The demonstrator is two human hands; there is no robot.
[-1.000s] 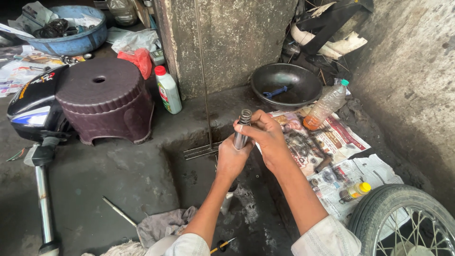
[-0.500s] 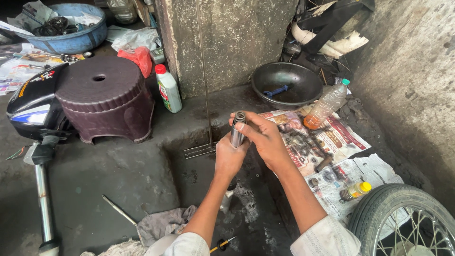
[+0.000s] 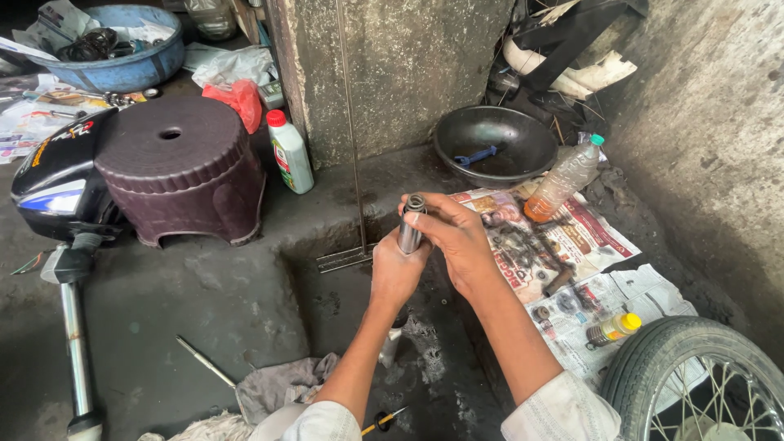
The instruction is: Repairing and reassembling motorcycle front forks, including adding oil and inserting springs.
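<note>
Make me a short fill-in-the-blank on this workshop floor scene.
1. Both hands grip an upright metal ___.
2. The blue tool lies in the black ___.
3. The white bottle beside the stool has a ___ cap.
4. The bottle of orange liquid has a ___ cap.

Missing words: tube; pan; red; green

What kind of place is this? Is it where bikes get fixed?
Probably a small motorbike repair spot: a spoked wheel, greasy parts on newspaper, and both hands holding a metal tube.

Brown plastic stool (image 3: 180,175) left; black pan (image 3: 494,143) by wall; spoked wheel (image 3: 702,384) bottom right; newspaper (image 3: 563,245) beneath parts.
</note>
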